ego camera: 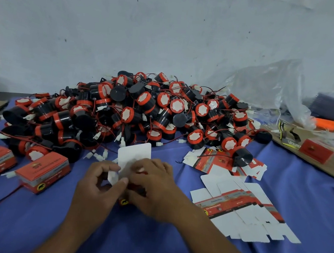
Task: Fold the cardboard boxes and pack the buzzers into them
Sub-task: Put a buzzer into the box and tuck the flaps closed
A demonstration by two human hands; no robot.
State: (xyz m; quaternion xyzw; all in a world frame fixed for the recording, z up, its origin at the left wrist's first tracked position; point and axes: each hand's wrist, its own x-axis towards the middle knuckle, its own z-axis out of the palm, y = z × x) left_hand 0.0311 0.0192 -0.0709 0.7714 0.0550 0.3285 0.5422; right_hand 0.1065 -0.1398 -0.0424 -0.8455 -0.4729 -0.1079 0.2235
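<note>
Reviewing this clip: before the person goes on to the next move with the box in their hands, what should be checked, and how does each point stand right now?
1. Both hands on the work: left hand and right hand hold the box being folded: ok.
2. Box fully formed: its white flap stands up open and the hands hide the rest: cannot tell.
3. Buzzer already inside: hidden by the hands: cannot tell.
4. Buzzers at hand: pile of buzzers lies just behind the hands: ok.
5. More blanks ready: flat box blanks lie to the right: ok.
6. Finished stock kept apart: closed boxes lie to the left: ok.
</note>
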